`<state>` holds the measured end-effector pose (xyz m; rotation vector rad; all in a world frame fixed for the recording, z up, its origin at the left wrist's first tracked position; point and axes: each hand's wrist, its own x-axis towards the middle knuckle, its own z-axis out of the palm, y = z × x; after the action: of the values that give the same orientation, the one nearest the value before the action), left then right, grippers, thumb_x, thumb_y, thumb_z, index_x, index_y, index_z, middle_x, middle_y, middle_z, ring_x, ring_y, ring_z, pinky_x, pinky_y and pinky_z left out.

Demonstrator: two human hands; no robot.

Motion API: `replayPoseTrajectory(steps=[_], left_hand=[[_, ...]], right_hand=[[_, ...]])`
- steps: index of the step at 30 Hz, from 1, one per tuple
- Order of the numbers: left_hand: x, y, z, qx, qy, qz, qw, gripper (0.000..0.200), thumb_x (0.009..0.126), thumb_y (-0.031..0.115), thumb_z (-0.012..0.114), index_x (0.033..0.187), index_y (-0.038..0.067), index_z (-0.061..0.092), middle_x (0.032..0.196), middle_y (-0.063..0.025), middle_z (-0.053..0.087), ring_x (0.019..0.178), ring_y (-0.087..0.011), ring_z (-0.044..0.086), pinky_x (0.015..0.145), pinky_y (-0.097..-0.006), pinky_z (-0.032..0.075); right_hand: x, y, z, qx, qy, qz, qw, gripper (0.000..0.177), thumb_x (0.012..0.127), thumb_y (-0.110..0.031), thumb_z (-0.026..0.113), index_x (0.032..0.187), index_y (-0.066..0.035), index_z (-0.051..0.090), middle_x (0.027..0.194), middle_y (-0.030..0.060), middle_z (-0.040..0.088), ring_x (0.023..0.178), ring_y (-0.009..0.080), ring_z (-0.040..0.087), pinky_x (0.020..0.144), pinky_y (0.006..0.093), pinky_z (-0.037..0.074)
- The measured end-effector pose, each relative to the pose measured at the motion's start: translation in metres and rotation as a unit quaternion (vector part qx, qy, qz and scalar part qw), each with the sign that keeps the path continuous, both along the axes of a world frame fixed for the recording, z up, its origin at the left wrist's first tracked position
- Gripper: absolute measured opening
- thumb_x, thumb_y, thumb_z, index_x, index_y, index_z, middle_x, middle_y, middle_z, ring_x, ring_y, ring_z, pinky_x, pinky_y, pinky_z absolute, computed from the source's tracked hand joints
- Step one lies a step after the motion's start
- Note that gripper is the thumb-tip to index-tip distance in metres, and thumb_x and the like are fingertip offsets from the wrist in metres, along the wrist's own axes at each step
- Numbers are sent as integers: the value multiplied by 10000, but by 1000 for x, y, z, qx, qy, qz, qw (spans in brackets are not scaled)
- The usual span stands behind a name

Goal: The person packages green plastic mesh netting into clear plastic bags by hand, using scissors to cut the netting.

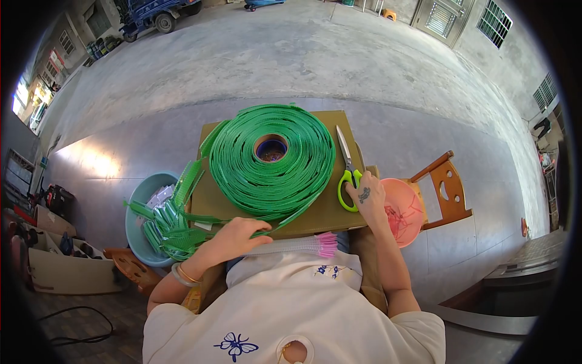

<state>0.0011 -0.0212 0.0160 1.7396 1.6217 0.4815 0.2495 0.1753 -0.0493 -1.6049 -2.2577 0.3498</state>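
Note:
A large roll of green mesh plastic strip [236,170] lies flat on a brown cardboard box. My left hand [236,238] is at the roll's near edge, beside the loose strip, its index finger and thumb apart. On the box's right side my right hand [368,197] has its fingers at the handles of green-handled scissors [343,148], whose blades point away from me. Across my lap, close to my left hand, lies a bundle of thin whitish strips with pink ends [327,244].
A blue basin [134,227] on the left holds green strips and packets. To the right, a pink bowl [407,189] with pink strands sits on a wooden chair [447,191]. The cardboard box [303,228] stands before me. A blue vehicle [151,18] is parked far off.

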Motion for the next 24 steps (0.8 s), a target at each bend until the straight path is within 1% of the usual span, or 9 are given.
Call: replayPoseTrajectory(steps=[2,5,8,11,12,14,17,21,24], left_hand=[[13,10,-23,67,8,-38,997,363,816,239,612,1038,-47,580,903,-217,618,847,-360,591,729,-404,468],[36,25,-29,92,6,-42,995,365,814,183,615,1069,-70,554,905,-222,615,819,-355,599,723,-390,475],[51,37,-26,82,18,-52,995,359,828,145,586,1096,-85,526,915,-225,610,843,-358,593,745,-398,474],[57,41,-33,123,-14,-69,990,324,830,91,557,1103,-79,524,993,-223,586,891,-360,574,780,-399,465],[58,42,-36,146,-20,-79,986,322,815,72,554,1099,-77,527,1015,-218,576,909,-353,563,796,-394,460],[60,45,-41,198,-30,-102,974,324,784,32,546,1090,-73,534,1060,-209,556,946,-338,543,827,-384,450],[60,49,-37,204,86,-156,963,360,723,3,537,1077,-58,548,1093,-175,542,991,-301,513,874,-351,427],[58,63,-38,303,289,-229,879,310,724,89,528,1008,-10,604,1077,-113,566,1084,-255,480,970,-364,361],[52,73,-40,399,351,-234,814,309,733,125,523,994,-14,615,1127,-110,562,1189,-263,429,1025,-378,315]], right_hand=[[0,-1,1,8,-1,4,1000,384,727,-302,693,810,34,528,789,209,599,766,358,599,661,419,478],[1,-7,0,50,15,19,998,364,752,-292,678,832,30,527,810,193,603,766,352,598,653,420,472],[-3,-24,15,179,64,67,979,345,778,-308,659,789,24,564,762,178,613,717,333,600,636,413,465],[-10,-42,46,-104,124,86,983,352,787,-330,647,715,12,605,685,171,613,650,319,601,613,400,466],[-11,-47,41,-155,163,104,969,382,779,-346,654,694,25,621,612,140,593,566,287,579,557,392,441],[-18,-53,31,-140,101,144,974,383,778,-364,646,726,16,626,629,159,597,583,300,593,556,388,449],[-31,-55,24,-108,62,148,981,344,772,-341,638,722,-1,615,649,180,605,622,343,601,569,416,466],[-33,-49,14,-57,30,161,985,238,769,-249,607,731,-15,585,656,194,601,651,373,601,581,453,471],[-33,-49,7,-17,51,161,986,165,753,-172,584,714,-13,568,645,199,586,635,374,589,571,452,460]])
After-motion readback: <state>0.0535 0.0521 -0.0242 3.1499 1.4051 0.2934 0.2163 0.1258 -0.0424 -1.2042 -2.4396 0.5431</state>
